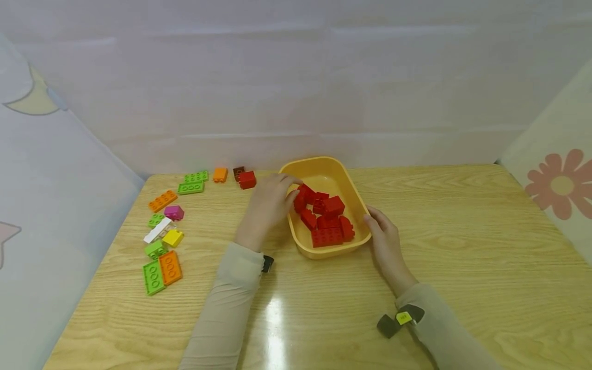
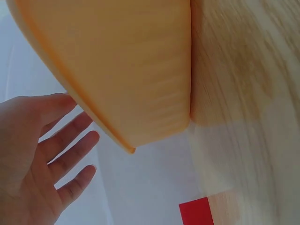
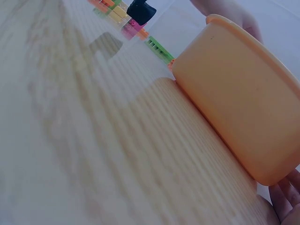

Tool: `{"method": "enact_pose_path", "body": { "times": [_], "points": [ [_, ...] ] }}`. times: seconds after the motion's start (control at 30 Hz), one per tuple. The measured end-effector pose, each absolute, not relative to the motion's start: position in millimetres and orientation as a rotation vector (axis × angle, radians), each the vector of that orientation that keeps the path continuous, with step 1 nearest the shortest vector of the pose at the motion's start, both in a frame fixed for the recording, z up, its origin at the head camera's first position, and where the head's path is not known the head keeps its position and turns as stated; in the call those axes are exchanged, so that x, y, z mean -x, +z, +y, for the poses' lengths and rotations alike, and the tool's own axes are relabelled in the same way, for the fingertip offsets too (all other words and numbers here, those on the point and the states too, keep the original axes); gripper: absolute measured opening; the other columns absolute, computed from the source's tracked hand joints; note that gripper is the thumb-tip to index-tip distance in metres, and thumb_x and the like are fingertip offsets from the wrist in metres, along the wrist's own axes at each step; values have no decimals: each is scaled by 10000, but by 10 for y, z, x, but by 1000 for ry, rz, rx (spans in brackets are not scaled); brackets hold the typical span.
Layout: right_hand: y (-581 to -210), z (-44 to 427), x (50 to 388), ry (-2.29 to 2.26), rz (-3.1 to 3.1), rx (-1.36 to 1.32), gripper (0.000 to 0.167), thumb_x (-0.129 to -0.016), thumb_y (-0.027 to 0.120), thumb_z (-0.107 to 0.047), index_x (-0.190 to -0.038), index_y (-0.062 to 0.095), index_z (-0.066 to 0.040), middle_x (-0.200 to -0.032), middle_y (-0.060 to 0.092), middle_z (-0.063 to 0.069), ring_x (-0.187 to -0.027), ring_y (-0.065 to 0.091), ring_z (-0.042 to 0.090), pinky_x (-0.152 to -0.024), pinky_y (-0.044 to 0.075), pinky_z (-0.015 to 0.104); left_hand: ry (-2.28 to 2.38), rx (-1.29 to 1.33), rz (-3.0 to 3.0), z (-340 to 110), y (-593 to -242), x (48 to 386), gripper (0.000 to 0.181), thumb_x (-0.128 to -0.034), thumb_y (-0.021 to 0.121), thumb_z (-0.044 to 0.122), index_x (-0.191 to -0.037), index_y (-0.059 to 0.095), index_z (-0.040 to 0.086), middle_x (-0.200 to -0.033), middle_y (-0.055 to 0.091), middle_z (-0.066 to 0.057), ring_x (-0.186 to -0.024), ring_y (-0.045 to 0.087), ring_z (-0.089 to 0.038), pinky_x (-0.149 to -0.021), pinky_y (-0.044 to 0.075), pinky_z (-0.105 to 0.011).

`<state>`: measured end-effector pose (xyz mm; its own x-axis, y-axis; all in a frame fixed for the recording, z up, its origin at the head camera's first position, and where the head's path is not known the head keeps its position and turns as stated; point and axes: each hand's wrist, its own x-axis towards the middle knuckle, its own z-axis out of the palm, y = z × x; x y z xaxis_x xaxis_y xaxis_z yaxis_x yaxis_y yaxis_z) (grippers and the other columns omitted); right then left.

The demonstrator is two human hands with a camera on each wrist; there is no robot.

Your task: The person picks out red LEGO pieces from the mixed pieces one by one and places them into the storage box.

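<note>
A yellow plastic tub (image 1: 326,169) stands on the table with several red building bricks (image 1: 327,236) inside it. My left hand (image 1: 273,198) reaches over the tub's left rim, thumb and forefinger apart beside the red bricks at that side. In the left wrist view the left hand (image 2: 42,150) has its other fingers spread loosely by the rim; the forefinger's tip is hidden. At the tub's right front corner my right hand (image 1: 385,241) holds the wall, thumb at the rim. The right wrist view shows only part of the right hand (image 3: 288,197) against the tub (image 3: 239,93).
Left of the tub, behind my left hand, lie a red brick (image 1: 247,180) and a brown brick (image 1: 238,172). Orange (image 1: 163,201), green (image 1: 154,277), magenta (image 1: 173,213), white (image 1: 159,230) and yellow bricks (image 1: 173,238) line the table's left side. A pale wall (image 1: 324,92) rises behind the table.
</note>
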<state>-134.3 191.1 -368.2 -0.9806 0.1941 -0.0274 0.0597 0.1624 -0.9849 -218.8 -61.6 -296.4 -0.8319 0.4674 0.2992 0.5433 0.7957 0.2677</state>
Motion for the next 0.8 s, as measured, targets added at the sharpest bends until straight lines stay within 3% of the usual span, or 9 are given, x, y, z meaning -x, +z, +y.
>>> {"method": "enact_pose_path", "body": {
  "times": [0.37,0.47,0.67,0.8],
  "points": [
    [-3658,1910,1324,1938,-2341,261,505,-1053,473,-344,-1460,469,-46,-1468,474,93,-1332,448,194,-1105,370,312,-544,534,-2762,-837,-3024,2314,242,-974,645,174,-1202,704,120,-1220,676,-71,-1142,601,-304,-950,481,-457],
    [-3658,1908,1327,1950,-2332,253,499,-1054,473,-335,-1460,469,-44,-1470,472,93,-1331,449,194,-1089,379,273,-587,447,-2763,-916,-3041,2333,241,-984,630,168,-1207,698,110,-1214,676,-82,-1135,599,-314,-953,480,-471],
    [-3682,1901,1346,1965,-2297,247,476,-1052,487,-304,-1436,490,-24,-1445,493,97,-1309,465,189,-1043,401,195,-668,309,-2734,-1161,-3086,2377,246,-973,642,149,-1209,697,105,-1164,680,-96,-1028,620,-319,-827,519,-469],
    [-3687,1908,1344,1944,-2308,257,475,-1050,489,-307,-1436,495,-31,-1442,498,94,-1308,466,186,-1049,399,204,-702,261,-2756,-1279,-3138,2406,285,-973,641,146,-1248,676,83,-1224,658,-122,-1084,604,-347,-895,499,-488]
  ]
}}
